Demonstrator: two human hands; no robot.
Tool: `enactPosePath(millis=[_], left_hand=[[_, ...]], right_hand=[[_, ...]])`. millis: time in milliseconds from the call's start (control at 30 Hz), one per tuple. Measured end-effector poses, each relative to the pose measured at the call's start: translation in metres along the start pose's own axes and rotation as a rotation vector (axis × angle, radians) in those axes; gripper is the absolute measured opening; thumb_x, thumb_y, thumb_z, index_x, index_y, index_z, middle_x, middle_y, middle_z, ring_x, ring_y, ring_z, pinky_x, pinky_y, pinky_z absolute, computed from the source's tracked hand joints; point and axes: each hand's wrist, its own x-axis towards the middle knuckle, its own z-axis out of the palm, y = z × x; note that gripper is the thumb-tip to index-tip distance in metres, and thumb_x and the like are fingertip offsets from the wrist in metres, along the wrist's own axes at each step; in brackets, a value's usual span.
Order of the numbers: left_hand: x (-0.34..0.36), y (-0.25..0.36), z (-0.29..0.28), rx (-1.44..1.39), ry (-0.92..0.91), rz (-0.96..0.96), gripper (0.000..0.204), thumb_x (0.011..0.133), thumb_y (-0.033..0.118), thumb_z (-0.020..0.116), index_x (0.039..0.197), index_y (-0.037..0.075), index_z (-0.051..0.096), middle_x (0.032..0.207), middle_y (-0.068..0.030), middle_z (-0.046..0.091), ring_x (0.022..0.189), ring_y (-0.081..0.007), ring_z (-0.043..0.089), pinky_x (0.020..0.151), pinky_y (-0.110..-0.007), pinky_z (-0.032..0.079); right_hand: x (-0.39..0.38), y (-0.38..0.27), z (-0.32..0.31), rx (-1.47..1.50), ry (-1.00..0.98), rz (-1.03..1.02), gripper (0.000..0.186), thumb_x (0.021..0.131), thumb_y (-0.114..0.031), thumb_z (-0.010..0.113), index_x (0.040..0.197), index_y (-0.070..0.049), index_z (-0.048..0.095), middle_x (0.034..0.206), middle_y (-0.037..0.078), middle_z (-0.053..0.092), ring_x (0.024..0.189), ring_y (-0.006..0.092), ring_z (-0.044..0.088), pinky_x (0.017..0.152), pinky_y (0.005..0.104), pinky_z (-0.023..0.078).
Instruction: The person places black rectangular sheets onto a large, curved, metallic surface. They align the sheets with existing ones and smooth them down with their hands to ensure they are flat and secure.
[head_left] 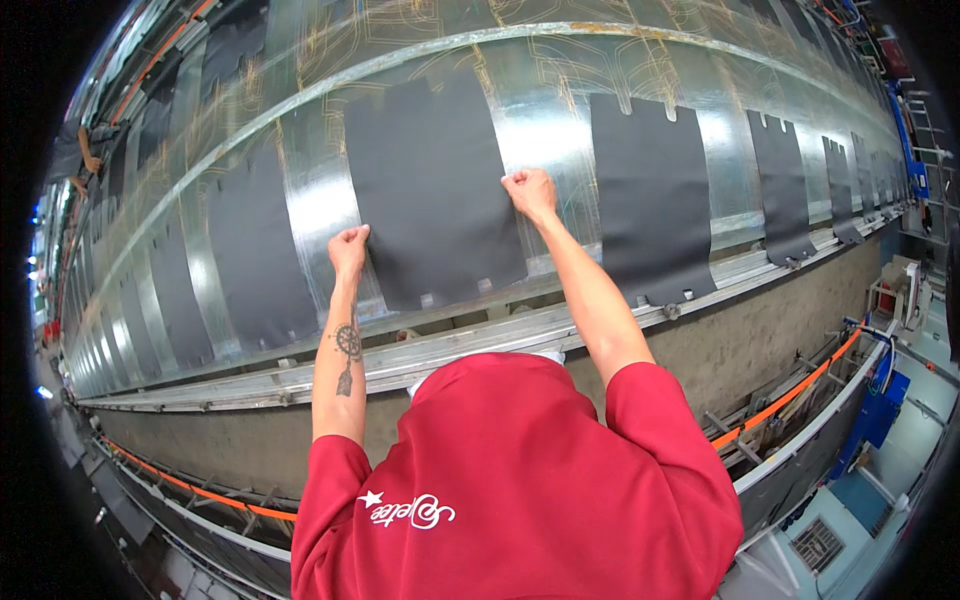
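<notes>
A dark grey sheet [428, 200] with notches lies on a long glassy, metallic table [320, 205] in front of me. My left hand [350, 243] has its fingers closed on the sheet's left edge, toward the lower part. My right hand [530, 188] pinches the right edge, a little higher up. Similar sheets lie on either side, one to the left [260, 255] and one to the right [652, 195] with two notches at its top.
A long metal rail [265, 382] runs along the near edge, above a concrete ledge [220, 445]. Orange strips [775, 405] and frames line the lower sides. A blue metal box [880, 400] stands at right. Another person's hand [90, 160] shows at the far left.
</notes>
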Motion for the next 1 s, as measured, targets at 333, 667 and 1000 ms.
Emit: enactPosePath(millis=[333, 667, 1000], left_hand=[[0.008, 0.006, -0.001, -0.045, -0.059, -0.023, 0.033, 0.085, 0.023, 0.079, 0.103, -0.005, 0.075, 0.092, -0.0095, 0.075, 0.083, -0.0137, 0.067, 0.079, -0.029, 0.052], [-0.016, 0.008, -0.015, 0.036, -0.111, -0.105, 0.03, 0.084, 0.022, 0.079, 0.1, -0.003, 0.077, 0.087, -0.0072, 0.075, 0.077, -0.0119, 0.065, 0.072, -0.028, 0.051], [-0.08, -0.03, -0.026, 0.145, -0.126, -0.023, 0.033, 0.084, 0.029, 0.078, 0.094, -0.002, 0.077, 0.079, -0.0088, 0.075, 0.072, -0.0107, 0.066, 0.069, -0.029, 0.052]], right_hand=[[0.011, 0.003, 0.002, 0.048, 0.019, -0.055, 0.029, 0.08, -0.038, 0.075, 0.085, -0.01, 0.077, 0.078, 0.008, 0.074, 0.073, 0.0212, 0.071, 0.07, 0.0358, 0.055], [0.005, -0.004, -0.012, -0.093, -0.092, -0.047, 0.037, 0.077, -0.044, 0.076, 0.085, -0.009, 0.078, 0.078, 0.009, 0.075, 0.076, 0.0239, 0.072, 0.073, 0.0387, 0.055], [-0.057, 0.043, -0.026, -0.026, -0.245, -0.083, 0.033, 0.078, -0.039, 0.077, 0.086, -0.008, 0.078, 0.075, 0.01, 0.073, 0.073, 0.0224, 0.072, 0.071, 0.0375, 0.055]])
